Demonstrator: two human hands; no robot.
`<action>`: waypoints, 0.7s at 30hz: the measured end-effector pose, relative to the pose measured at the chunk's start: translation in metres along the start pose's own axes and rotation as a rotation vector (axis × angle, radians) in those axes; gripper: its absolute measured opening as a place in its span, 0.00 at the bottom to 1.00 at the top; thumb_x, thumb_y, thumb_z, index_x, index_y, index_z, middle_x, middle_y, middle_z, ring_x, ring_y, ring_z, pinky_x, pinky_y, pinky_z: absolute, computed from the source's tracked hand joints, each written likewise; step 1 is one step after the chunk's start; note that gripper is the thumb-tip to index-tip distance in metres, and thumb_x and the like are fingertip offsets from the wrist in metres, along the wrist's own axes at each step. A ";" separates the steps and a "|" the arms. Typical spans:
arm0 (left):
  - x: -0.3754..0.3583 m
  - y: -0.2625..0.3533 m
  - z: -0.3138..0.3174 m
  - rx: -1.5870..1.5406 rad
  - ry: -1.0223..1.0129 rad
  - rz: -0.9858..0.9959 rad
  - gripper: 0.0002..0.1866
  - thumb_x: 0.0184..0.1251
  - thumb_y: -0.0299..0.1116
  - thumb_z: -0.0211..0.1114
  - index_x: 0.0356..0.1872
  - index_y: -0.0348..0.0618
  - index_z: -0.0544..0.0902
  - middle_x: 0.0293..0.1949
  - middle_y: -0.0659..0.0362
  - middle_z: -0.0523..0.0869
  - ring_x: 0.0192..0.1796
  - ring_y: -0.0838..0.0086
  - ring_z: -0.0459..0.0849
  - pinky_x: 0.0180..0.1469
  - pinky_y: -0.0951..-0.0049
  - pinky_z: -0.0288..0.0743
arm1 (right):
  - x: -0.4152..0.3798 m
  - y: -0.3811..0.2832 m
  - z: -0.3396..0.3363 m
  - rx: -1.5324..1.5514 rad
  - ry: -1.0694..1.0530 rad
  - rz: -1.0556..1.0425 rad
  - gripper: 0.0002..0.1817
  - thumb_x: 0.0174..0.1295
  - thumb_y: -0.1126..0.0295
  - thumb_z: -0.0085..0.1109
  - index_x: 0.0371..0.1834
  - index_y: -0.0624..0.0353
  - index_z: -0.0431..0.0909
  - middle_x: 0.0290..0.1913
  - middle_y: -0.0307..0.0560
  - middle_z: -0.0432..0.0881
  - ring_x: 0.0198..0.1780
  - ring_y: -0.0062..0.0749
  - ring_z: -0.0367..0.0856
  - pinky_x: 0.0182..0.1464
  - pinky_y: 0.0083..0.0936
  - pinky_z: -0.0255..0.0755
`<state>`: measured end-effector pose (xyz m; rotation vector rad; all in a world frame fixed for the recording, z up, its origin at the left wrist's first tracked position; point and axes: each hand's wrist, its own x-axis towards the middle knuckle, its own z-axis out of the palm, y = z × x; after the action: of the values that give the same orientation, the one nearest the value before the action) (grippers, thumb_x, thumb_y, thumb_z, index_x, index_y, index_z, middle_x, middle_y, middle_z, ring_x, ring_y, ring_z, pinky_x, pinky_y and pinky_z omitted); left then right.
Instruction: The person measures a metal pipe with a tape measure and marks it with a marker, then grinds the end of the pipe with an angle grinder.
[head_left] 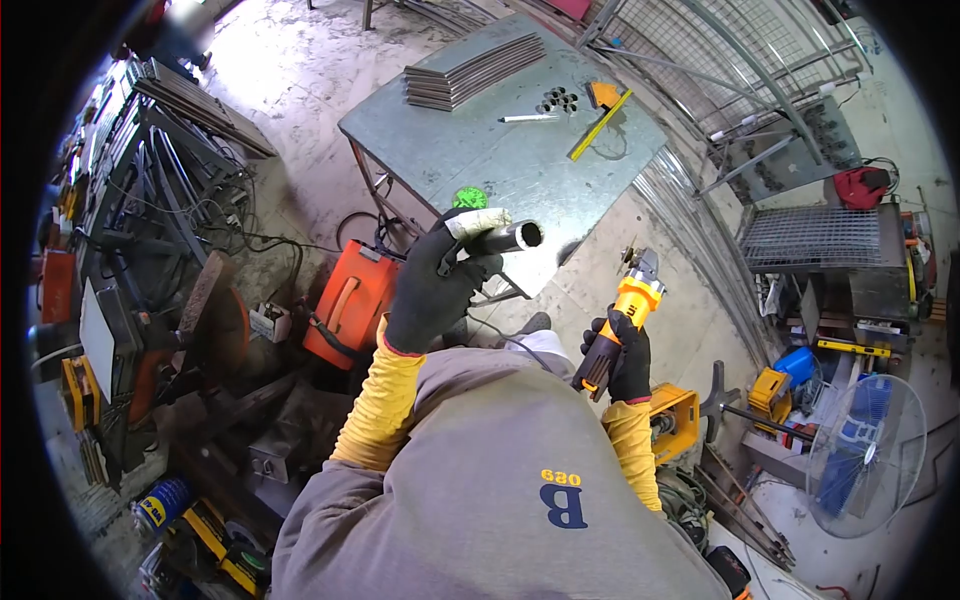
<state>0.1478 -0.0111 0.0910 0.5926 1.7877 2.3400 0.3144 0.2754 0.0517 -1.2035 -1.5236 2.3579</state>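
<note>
My left hand (430, 290), in a black glove with a whitish patch on the fingers, is wrapped around a short dark metal tube (508, 239). The tube's open round end points to the right, over the near edge of the metal table (420, 150). Lower and to the right, my right hand (630, 362), also black-gloved, grips a yellow and black angle grinder (640, 296) by its body. The grinder's head points up and away from me, apart from the tube. A bright green round object (469, 198) lies on the table just beyond my left hand.
On the table are stacked metal tubes (475, 72), short tube pieces (560, 99), a white marker (528, 119), a yellow ruler (600, 125) and an orange triangular piece (604, 95). An orange machine (350, 300) stands left; a fan (868, 455) stands right. Another person (165, 42) is at upper left.
</note>
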 end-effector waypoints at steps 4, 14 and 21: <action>-0.007 -0.024 -0.004 -0.093 -0.015 -0.085 0.32 0.71 0.06 0.63 0.74 0.39 0.83 0.66 0.58 0.89 0.68 0.73 0.86 0.69 0.70 0.81 | 0.000 0.003 -0.004 0.007 -0.004 0.003 0.25 0.72 0.59 0.73 0.65 0.58 0.77 0.42 0.48 0.87 0.40 0.40 0.92 0.44 0.40 0.91; -0.016 -0.034 -0.003 -0.152 0.068 -0.178 0.22 0.81 0.18 0.66 0.72 0.36 0.83 0.61 0.57 0.91 0.59 0.76 0.89 0.67 0.69 0.84 | -0.006 0.008 -0.009 0.022 -0.005 -0.007 0.22 0.73 0.58 0.71 0.64 0.57 0.78 0.43 0.48 0.87 0.39 0.40 0.92 0.44 0.39 0.92; -0.021 -0.030 0.003 -0.823 -0.224 -0.277 0.27 0.85 0.52 0.65 0.67 0.37 0.79 0.50 0.46 0.88 0.50 0.51 0.91 0.57 0.48 0.85 | -0.009 0.011 -0.009 0.065 -0.018 0.005 0.23 0.74 0.58 0.71 0.63 0.58 0.78 0.42 0.48 0.87 0.39 0.38 0.92 0.42 0.37 0.91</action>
<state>0.1646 -0.0072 0.0588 0.4084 0.6468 2.3946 0.3302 0.2727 0.0462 -1.1763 -1.4382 2.4085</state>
